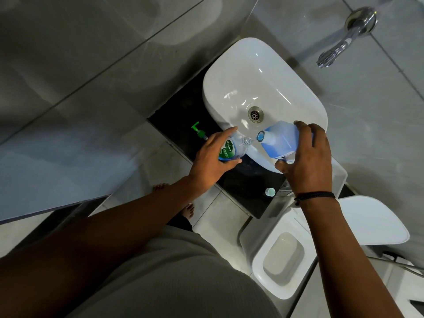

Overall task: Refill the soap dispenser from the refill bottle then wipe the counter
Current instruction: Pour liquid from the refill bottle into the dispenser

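Head view: left hand [212, 159] grasping Dettol dispenser bottle [231, 149], right hand [306, 161] grasping tilted refill bottle [281, 141]; misaligned mouths, likely spill onto surface [243, 187].

Both hands are extended forward, the left hand [212, 161] and right hand [307, 161] each curled in a grip.

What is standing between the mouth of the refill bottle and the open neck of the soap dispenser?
Nothing visible. The refill bottle is tilted with its mouth right beside the dispenser's open neck. The green pump and small cap lie aside on the counter.
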Motion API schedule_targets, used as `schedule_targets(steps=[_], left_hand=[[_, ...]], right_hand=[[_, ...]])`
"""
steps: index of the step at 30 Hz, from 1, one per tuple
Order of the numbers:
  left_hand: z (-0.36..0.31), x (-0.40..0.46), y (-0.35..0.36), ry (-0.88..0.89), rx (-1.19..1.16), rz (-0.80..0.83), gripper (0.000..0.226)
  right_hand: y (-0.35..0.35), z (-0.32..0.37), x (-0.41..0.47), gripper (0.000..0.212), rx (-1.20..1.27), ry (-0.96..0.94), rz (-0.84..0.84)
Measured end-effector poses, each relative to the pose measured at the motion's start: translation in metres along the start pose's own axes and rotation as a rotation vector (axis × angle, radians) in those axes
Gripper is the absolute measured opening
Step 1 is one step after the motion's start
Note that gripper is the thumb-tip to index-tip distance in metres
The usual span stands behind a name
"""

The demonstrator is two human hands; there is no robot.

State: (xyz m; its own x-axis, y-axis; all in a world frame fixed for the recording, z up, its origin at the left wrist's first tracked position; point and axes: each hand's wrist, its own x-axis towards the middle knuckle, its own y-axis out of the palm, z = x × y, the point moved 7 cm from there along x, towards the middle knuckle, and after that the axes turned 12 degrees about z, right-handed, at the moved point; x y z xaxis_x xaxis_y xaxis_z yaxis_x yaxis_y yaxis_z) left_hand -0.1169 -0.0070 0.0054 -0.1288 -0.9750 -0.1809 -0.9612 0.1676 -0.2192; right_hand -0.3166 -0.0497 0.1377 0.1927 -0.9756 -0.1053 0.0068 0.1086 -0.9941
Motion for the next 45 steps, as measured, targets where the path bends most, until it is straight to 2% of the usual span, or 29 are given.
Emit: schedule_targets(steps=[26, 45], left_hand=[[0.0001, 0.0035, 0.0020, 0.090, -0.014, -0.036, 0.091], [-0.0018, 0.0013, 0.0008, 0.026, -0.037, -0.008, 0.091]], right_hand=[[-0.0042, -0.0007, 0.0026, 0.101, -0.028, 0.001, 0.010], [0.0014, -0.0042, 0.0023, 0.102, -0.059, -0.006, 0.008]])
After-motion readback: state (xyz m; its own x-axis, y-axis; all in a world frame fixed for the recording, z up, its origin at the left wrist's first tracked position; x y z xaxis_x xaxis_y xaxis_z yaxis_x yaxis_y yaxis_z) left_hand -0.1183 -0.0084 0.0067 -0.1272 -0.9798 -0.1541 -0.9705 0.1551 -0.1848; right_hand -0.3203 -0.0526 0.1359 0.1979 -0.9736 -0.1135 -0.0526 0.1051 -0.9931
